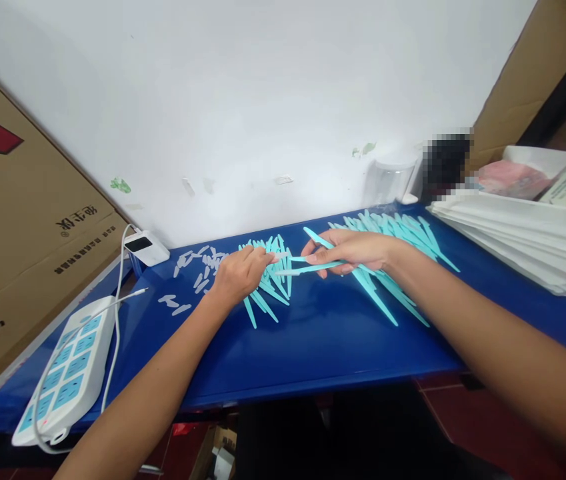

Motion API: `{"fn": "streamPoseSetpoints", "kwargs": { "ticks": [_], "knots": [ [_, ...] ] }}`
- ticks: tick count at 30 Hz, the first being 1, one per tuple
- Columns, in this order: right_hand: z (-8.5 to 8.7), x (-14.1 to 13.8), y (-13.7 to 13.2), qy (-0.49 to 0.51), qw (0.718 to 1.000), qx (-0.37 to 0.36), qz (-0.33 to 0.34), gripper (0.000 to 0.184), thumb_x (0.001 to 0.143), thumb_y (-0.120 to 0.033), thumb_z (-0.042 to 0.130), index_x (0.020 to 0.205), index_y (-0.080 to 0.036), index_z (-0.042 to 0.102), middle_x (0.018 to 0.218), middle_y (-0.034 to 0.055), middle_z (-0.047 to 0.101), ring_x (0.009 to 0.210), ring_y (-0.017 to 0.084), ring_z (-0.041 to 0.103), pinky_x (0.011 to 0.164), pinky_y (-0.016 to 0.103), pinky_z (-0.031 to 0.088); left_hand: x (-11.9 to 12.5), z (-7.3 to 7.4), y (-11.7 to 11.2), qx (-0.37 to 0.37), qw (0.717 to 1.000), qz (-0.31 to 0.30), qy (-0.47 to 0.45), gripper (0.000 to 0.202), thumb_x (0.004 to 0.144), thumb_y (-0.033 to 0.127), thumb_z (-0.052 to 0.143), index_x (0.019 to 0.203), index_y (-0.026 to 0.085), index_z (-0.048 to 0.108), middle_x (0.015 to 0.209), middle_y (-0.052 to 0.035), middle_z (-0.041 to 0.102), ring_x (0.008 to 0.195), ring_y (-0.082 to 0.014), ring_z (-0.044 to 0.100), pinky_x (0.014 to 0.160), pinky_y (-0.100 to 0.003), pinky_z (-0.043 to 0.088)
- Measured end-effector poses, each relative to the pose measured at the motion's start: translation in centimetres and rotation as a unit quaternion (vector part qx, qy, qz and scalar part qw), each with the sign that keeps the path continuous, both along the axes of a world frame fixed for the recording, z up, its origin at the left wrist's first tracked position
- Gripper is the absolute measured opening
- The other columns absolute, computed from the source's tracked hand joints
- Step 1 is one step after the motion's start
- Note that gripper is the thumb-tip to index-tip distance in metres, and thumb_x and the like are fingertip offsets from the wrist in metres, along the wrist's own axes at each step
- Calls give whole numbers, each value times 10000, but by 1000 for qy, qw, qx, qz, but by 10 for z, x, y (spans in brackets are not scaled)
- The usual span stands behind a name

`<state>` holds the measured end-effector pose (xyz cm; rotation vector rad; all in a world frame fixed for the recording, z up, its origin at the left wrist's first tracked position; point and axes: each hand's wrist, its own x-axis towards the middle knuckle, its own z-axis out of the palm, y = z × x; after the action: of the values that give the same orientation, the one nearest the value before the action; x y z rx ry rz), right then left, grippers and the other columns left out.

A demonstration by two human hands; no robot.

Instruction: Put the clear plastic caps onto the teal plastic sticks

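Observation:
My right hand [347,252] is closed around a few slim teal eyebrow razors [320,237] that point different ways. My left hand [245,270] pinches a small translucent blade cap [279,256] at the tip of one of these razors; whether the cap is fully on it I cannot tell. Behind and below the left hand lies a pile of teal razors [269,300]. A second, wider pile of razors [403,233] spreads under and beyond my right hand. Loose translucent caps [203,270] are scattered to the left of my left hand.
The blue tabletop [283,363] meets a white wall [263,100]. On the left are a power strip [63,373], a white device with a dark screen [147,247] and a cardboard box [27,220]. Stacked white sheets [523,233] and a clear container [393,180] stand at right.

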<state>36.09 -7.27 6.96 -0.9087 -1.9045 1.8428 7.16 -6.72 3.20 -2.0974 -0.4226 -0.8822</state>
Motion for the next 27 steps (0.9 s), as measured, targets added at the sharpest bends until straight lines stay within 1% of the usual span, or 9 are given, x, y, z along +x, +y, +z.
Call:
{"fn": "streamPoseSetpoints", "kwargs": {
  "ticks": [4, 7, 10, 13, 16, 20, 24, 27],
  "knots": [
    [-1, 0, 0, 0, 1000, 5, -3, 352, 907, -432, 785, 1086, -147, 681, 774, 35, 719, 432, 41, 410, 402, 210, 252, 1, 1, -1, 2, 1000, -5, 6, 117, 1013, 181, 619, 1033, 214, 508, 690, 38, 575, 559, -125, 481, 534, -305, 299],
    [-1, 0, 0, -6, 1000, 10, -10, 363, 903, -451, 784, 1070, -145, 678, 770, 37, 720, 430, 41, 404, 401, 210, 244, 3, 2, -4, 8, 1000, -10, 12, 129, 1004, 175, 631, 1024, 212, 509, 669, 43, 555, 554, -128, 463, 537, -298, 307],
    [0, 0, 0, -18, 1000, 14, -5, 366, 906, -449, 781, 1079, -144, 676, 789, 48, 728, 438, 43, 406, 405, 210, 251, 6, 4, -6, 9, 1000, -16, 14, 121, 1008, 167, 618, 1023, 214, 507, 677, 40, 564, 549, -126, 460, 531, -293, 307],
    [0, -2, -2, -28, 999, 15, 10, 394, 906, -460, 779, 1109, -141, 668, 801, 51, 724, 451, 44, 412, 406, 208, 242, 10, 4, -10, 0, 999, -30, 25, 109, 1014, 175, 604, 1030, 212, 503, 698, 31, 590, 557, -128, 474, 535, -290, 327],
    [0, -5, -5, -23, 999, 5, 24, 447, 892, -476, 795, 1140, -135, 649, 794, 45, 713, 452, 37, 394, 408, 203, 234, 16, 3, -15, -13, 998, -58, 34, 102, 1019, 196, 598, 1013, 219, 499, 701, 32, 595, 558, -130, 476, 538, -288, 339],
    [0, -10, -10, -24, 999, -15, 44, 498, 869, -505, 813, 1139, -129, 627, 781, 45, 710, 442, 30, 378, 400, 202, 218, 19, 0, -21, -40, 992, -110, 35, 105, 1006, 198, 615, 1014, 211, 512, 686, 32, 591, 549, -135, 476, 534, -287, 342],
    [-1, -11, -10, -19, 997, -26, 68, 486, 870, -512, 812, 1123, -137, 633, 773, 40, 712, 432, 26, 363, 399, 203, 210, 20, -5, -20, -59, 986, -152, 27, 147, 984, 188, 653, 1061, 190, 528, 716, 12, 637, 544, -131, 487, 538, -279, 360],
    [-3, -10, -8, -3, 998, -12, 66, 441, 888, -501, 797, 1093, -138, 654, 781, 41, 717, 440, 28, 372, 407, 206, 210, 19, -10, -14, -123, 981, -153, -15, 101, 1017, 225, 620, 1078, 189, 548, 708, 16, 641, 565, -125, 537, 564, -260, 392]
  ]
}}
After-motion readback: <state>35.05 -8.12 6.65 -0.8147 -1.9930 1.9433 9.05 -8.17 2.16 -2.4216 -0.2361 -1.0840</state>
